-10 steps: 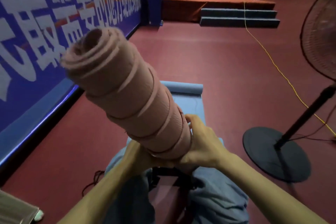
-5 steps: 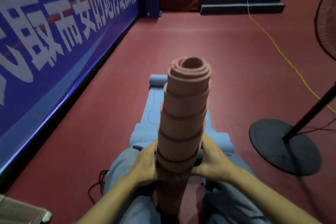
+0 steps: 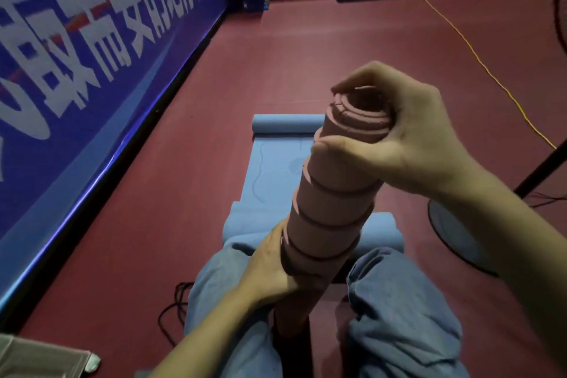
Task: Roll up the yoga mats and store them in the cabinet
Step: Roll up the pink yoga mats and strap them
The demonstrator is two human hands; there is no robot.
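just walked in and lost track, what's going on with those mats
A person is sitting with a rolled pink yoga mat stood on end between their knees. Its layers have telescoped into a spiral. The right hand grips the top end, and the left hand holds the roll lower down. A blue yoga mat lies on the red floor in front, rolled only at its ends. No cabinet is in view, so nothing is stored yet.

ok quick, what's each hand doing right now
Left hand: curled round the lower part of the upright pink mat roll, holding it.
Right hand: grip closed round the top end of the same roll.
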